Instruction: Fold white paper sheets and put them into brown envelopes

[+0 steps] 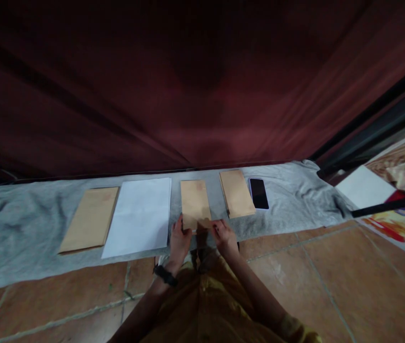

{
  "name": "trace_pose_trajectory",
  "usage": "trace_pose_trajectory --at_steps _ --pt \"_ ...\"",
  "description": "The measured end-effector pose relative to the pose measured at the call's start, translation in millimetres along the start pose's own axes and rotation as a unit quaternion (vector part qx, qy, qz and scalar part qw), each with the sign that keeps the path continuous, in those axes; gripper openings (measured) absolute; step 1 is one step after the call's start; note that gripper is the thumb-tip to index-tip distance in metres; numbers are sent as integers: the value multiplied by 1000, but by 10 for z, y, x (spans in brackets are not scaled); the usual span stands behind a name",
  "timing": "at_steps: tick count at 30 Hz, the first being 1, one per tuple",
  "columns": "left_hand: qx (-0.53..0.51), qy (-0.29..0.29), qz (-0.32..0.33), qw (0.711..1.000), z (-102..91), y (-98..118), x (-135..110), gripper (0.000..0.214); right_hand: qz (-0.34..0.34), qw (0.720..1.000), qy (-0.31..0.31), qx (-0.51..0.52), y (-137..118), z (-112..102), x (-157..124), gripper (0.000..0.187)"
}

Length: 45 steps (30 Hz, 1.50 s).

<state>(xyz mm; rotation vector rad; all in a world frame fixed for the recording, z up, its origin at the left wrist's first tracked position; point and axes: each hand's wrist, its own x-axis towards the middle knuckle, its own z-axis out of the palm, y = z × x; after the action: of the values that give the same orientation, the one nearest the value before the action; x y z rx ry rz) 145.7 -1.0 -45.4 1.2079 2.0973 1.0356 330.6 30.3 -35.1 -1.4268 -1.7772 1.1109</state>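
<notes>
In front of me, a brown paper envelope [194, 202] lies on a grey cloth [288, 190], its near end at the cloth's front edge. My left hand [181, 240], with a dark band on the wrist, grips the envelope's near left corner. At the near right corner, the fingers of my right hand [225, 237] are closed on what looks like its flap. To the left lies a stack of white paper [138, 214], and past it a pile of brown envelopes [90, 216]. Another small pile of brown envelopes [237, 193] sits to the right.
A phone [258, 194] with a dark screen rests right of the envelopes. Dark red fabric [202, 105] hangs behind the cloth. Black bars [377, 119] and a colourful printed sheet [402, 226] are at the far right. Tiled floor [295, 281] shows below.
</notes>
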Motion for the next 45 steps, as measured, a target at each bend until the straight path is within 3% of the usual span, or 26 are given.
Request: trace_pose_trajectory --at_steps 3,9,21,30,34,40,45 --pt "69 -23 14 997 -47 70 -53 69 -144 974 -17 -172 -6 28 68 32" --pt "219 -74 56 971 -151 176 -125 55 -182 938 -94 -279 58 97 195 39" --pt "360 -103 137 917 -223 194 -127 35 -192 928 -97 -304 60 78 217 31" --pt "319 -60 185 928 -222 87 -171 33 -213 935 -101 -264 57 10 177 25" --pt "297 -73 219 927 -230 11 -227 36 -226 942 -117 -218 111 -47 155 25" --pt "293 -72 202 932 -237 22 -179 30 -182 959 -76 -203 191 64 197 17" --pt "295 -61 191 934 -215 58 -119 27 -174 958 -43 -225 204 166 219 20"
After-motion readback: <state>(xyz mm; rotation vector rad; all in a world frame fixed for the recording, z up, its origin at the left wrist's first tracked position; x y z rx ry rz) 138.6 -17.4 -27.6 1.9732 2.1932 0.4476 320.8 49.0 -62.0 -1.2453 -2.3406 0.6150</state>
